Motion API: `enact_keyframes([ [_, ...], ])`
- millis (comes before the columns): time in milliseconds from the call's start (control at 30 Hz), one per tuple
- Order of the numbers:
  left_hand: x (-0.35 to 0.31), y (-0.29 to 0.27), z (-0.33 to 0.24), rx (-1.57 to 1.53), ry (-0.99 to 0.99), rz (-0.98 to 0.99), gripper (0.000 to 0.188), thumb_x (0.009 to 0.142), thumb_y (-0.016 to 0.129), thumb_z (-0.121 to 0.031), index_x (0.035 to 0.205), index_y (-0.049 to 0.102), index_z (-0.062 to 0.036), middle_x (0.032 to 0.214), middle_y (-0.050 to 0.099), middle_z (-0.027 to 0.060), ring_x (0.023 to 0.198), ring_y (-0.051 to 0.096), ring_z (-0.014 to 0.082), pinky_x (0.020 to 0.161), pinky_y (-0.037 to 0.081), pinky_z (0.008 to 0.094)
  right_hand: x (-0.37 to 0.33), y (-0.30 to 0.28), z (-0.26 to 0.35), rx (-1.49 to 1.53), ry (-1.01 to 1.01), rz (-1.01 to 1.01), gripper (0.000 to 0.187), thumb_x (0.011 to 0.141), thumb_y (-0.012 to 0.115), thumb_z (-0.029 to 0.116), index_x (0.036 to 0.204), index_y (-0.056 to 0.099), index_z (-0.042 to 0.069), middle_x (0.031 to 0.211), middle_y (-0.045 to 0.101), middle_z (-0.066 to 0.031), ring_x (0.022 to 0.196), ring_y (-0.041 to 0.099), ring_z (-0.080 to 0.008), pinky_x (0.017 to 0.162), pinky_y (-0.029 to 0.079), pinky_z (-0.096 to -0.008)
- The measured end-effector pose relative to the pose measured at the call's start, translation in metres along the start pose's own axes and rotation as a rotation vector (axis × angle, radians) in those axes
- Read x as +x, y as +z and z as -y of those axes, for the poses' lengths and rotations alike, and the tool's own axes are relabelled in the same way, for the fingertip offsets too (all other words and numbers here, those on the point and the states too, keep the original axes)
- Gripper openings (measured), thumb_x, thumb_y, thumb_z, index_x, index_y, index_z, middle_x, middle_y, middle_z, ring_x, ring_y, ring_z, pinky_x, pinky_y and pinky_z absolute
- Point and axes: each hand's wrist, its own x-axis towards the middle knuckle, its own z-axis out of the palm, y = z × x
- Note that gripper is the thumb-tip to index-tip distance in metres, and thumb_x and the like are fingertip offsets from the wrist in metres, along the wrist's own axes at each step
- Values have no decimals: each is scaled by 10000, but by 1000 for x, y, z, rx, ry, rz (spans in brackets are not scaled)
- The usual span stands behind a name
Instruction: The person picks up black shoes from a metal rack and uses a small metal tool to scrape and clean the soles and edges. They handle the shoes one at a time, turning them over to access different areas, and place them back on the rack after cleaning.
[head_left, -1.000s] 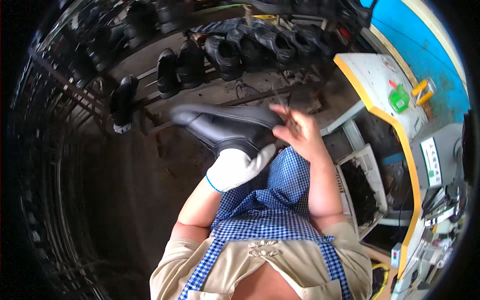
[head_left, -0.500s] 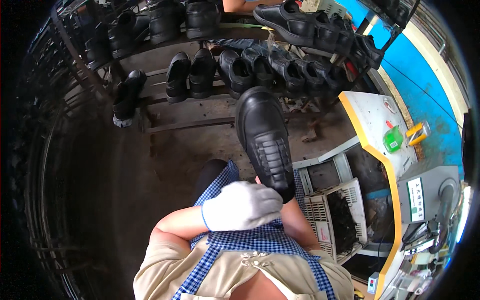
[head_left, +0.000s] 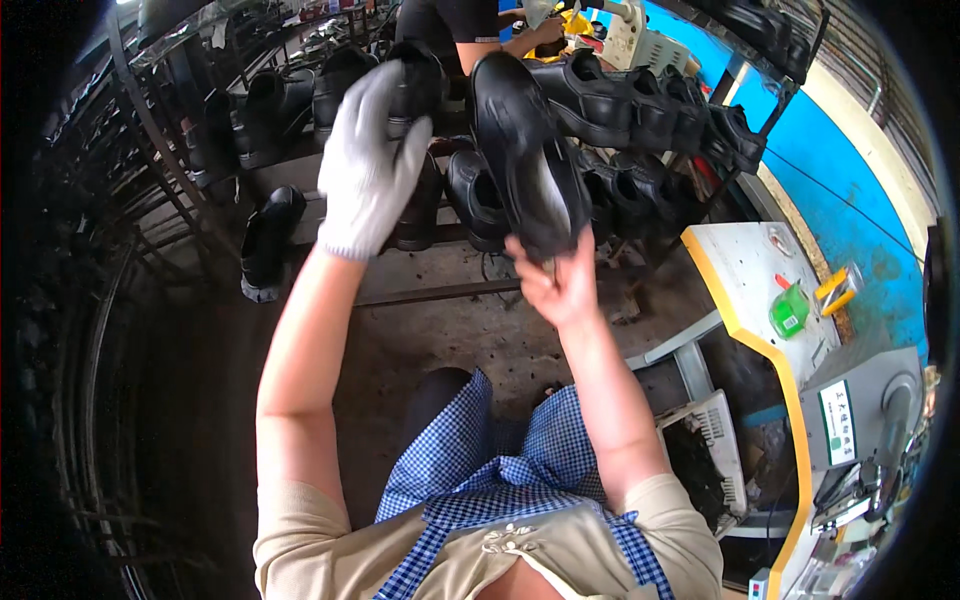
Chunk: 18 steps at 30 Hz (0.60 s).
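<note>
In my bare right hand (head_left: 562, 287) I grip a black leather shoe (head_left: 512, 125) by its heel end, fingers and thumb at the back. Its toe points away from me, and the opening with a pale insole shows. My left hand (head_left: 365, 165), in a white knit glove, is raised at the upper shelf with thumb and fingers apart and nothing in it. Beside its fingertips stands another black shoe (head_left: 418, 75) on the shelf; whether they touch I cannot tell.
Metal rack shelves hold several black shoes (head_left: 585, 100). At right stands a white table with a yellow edge (head_left: 755, 335), carrying a green container (head_left: 788, 310) and a grey machine (head_left: 860, 395). Below it sits a white plastic crate (head_left: 722, 440). A co-worker's arm (head_left: 490, 55) shows behind the rack.
Both arms have stretched forward from my lap to the rack. The held shoe has moved away from me, and its opening now shows. My gloved left hand has left the shoe and opened.
</note>
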Motion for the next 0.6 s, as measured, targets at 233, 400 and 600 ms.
enact_keyframes([
  [233,67,28,49,594,29,493,448,838,611,-449,1017,686,-46,985,659,165,1025,598,328,886,484,426,113,30,11,203,-76,4,718,880,480,666,1109,500,-15,1249,558,-188,464,366,-52,369,308,-176],
  [400,47,10,14,345,146,525,365,835,641,-392,873,708,-35,842,653,193,842,622,363,728,512,432,91,27,-13,58,-233,-148,630,926,528,540,1311,427,51,1250,575,-176,443,364,-58,373,262,-181],
  [600,-30,-43,-84,-468,-517,116,214,889,667,-195,897,656,18,808,672,114,733,637,240,681,493,313,-4,40,-55,-771,-655,-34,791,823,729,105,1470,275,71,1087,613,-73,649,510,-41,495,390,-168],
])
